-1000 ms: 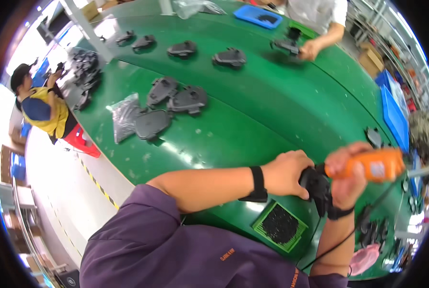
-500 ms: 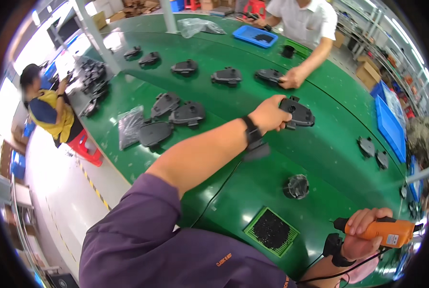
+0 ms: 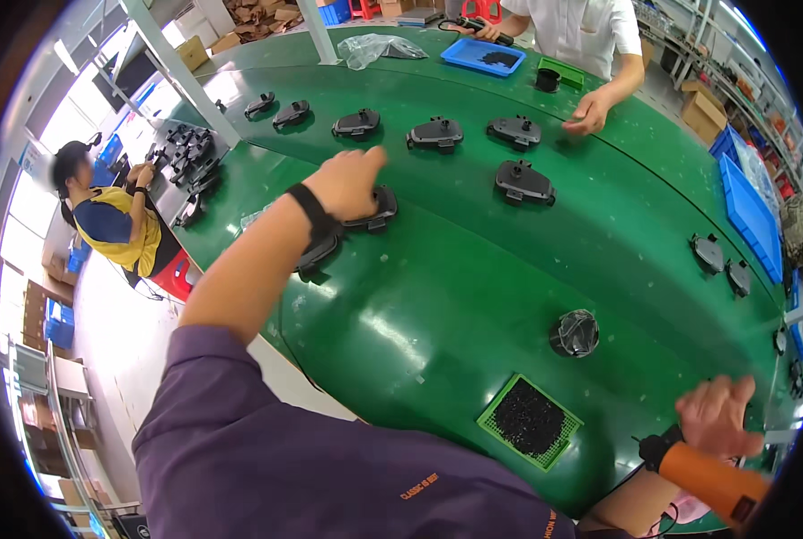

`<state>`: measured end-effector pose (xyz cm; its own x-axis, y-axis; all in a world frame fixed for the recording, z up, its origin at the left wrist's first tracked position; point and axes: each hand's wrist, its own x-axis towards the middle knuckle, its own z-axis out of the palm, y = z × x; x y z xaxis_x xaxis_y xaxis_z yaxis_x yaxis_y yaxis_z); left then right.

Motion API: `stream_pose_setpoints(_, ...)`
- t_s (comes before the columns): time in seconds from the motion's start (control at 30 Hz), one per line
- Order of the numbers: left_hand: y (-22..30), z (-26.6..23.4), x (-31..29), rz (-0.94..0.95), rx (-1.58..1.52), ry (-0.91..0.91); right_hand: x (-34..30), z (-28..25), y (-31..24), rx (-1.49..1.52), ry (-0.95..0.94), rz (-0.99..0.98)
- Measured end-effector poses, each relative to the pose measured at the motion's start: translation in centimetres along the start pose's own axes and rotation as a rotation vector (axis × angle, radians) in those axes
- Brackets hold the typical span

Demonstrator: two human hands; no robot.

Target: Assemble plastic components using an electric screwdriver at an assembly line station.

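My left hand (image 3: 352, 184) reaches over a cluster of dark plastic housings on the green table. Its fingers are partly hidden, so I cannot tell whether it grips one. A dark housing (image 3: 384, 208) shows beside the hand, and another (image 3: 319, 259) lies partly under my wrist. At the lower right, my right hand (image 3: 718, 415) has its fingers spread. An orange electric screwdriver (image 3: 714, 481) sits beside its palm, not wrapped by the fingers. A single housing (image 3: 524, 182) rests on the table to the right of my left hand.
A green tray of small black parts (image 3: 493, 419) and a bag-lined cup (image 3: 575, 333) stand in front of me. Housings line the far side, one (image 3: 513, 131) near a co-worker's hand (image 3: 590, 112). Blue trays (image 3: 747, 211) stand at right. Another person (image 3: 118, 220) sits at left.
My left hand has let go of the housing and moved left to the cluster. My right fingers have opened off the screwdriver. The co-worker's hand has left the far housing.
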<state>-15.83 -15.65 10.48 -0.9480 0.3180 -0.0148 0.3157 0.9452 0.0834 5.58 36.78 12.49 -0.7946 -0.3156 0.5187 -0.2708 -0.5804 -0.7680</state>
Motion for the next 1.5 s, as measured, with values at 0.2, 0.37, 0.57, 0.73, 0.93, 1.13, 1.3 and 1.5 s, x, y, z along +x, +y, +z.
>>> stream_pose_setpoints(0.2, -1.8, 2.7, -3.6, 0.061, 0.053, 0.028, 1.4, 0.6, 3.5, -0.069, 0.153, 0.193)
stream_pose_setpoints(0.37, -0.2, 2.9, -3.4, 0.105, -0.282, -0.057, -0.2, -2.1, 5.2, -0.245, 0.31, 0.258)
stream_pose_setpoints(0.57, 11.0, 0.1, -3.7, 0.231, -0.721, -0.036, -1.1, -6.5, 8.7, -0.204, 0.648, 0.308)
stream_pose_setpoints(0.73, 22.0, 1.2, -2.1, 0.686, -0.681, -0.006, -1.8, -9.0, 10.0, -0.098, 0.818, 0.336)
stream_pose_setpoints(0.93, 24.6, 3.7, -2.0, 0.776, -0.579, -0.165, -2.3, -9.2, 10.2, -0.048, 0.753, 0.345)
stream_pose_setpoints(1.13, 25.4, 4.6, -2.2, 0.776, -0.518, -0.079, -1.5, -7.8, 7.0, -0.157, 0.723, 0.329)
stream_pose_setpoints(1.3, 24.6, 6.1, -2.0, 0.79, -0.511, 0.063, -0.5, -4.0, 0.4, -0.311, 0.337, 0.146)
stream_pose_setpoints(1.5, 24.9, 2.7, -6.9, 0.853, -0.515, 0.037, -2.3, 5.1, -4.4, -0.53, -0.337, -0.156)
